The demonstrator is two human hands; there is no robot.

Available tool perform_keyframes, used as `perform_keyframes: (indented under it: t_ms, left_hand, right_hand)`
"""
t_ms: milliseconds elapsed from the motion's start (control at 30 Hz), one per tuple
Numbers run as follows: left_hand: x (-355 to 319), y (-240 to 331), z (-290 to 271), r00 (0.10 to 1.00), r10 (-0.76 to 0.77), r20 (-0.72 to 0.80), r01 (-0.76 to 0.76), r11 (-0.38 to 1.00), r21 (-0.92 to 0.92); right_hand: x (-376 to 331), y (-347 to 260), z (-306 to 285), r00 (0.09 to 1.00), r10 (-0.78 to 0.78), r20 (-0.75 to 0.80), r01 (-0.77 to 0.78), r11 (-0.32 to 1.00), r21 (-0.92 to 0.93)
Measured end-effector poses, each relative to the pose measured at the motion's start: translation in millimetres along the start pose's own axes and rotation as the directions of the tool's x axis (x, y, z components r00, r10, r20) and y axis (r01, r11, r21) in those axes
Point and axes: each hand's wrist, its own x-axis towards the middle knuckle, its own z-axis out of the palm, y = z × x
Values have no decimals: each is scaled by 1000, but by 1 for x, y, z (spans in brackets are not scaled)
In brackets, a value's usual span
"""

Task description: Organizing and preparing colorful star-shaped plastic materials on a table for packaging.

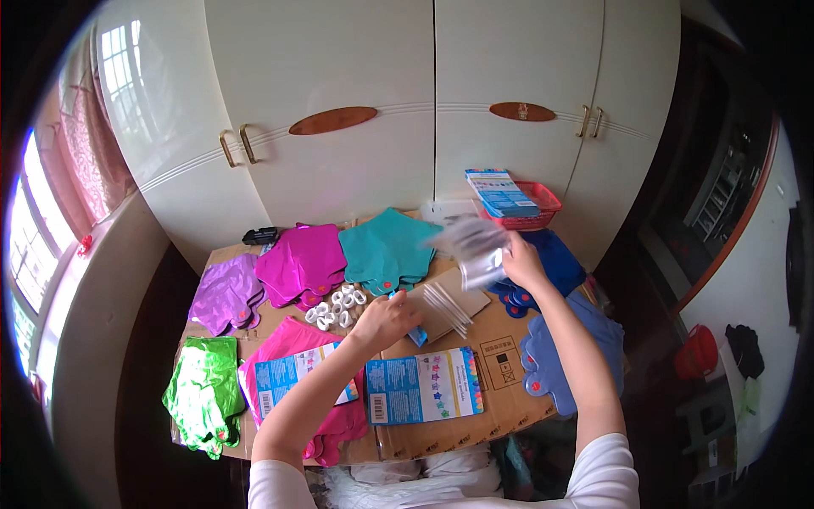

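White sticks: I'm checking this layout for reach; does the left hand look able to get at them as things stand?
Probably yes: the white sticks lie uncovered just right of the left hand, though it may be holding the small blue thing beside it.

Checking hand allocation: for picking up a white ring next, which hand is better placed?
Probably the left hand: it is beside the white rings, though it may be holding something blue. The right hand is farther away and holds a blurred silvery item.
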Motion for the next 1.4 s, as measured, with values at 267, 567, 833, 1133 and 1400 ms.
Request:
perform_keyframes:
  t_ms: [267,567,833,1133,1400]
  left_hand:
    - [25,2,0,999,10,51,-13,999,45]
    - [39,-11,9,995,-13,102,-1,990,143]
    - [38,-8,15,999,-36,23,32,988,153]
    - [16,-6,8,992,-124,-38,127,987,98]
    - [-5,1,11,890,-420,176,451,866,-214]
  right_hand:
    - [13,65,6,718,353,599,-572,790,221]
    - [29,67,34,788,299,538,-398,914,76]
    - [23,50,45,859,332,391,-345,938,-39]
    - [-14,7,48,977,-137,165,175,953,-247]
    - [-37,-37,77,930,-156,331,181,983,-43]
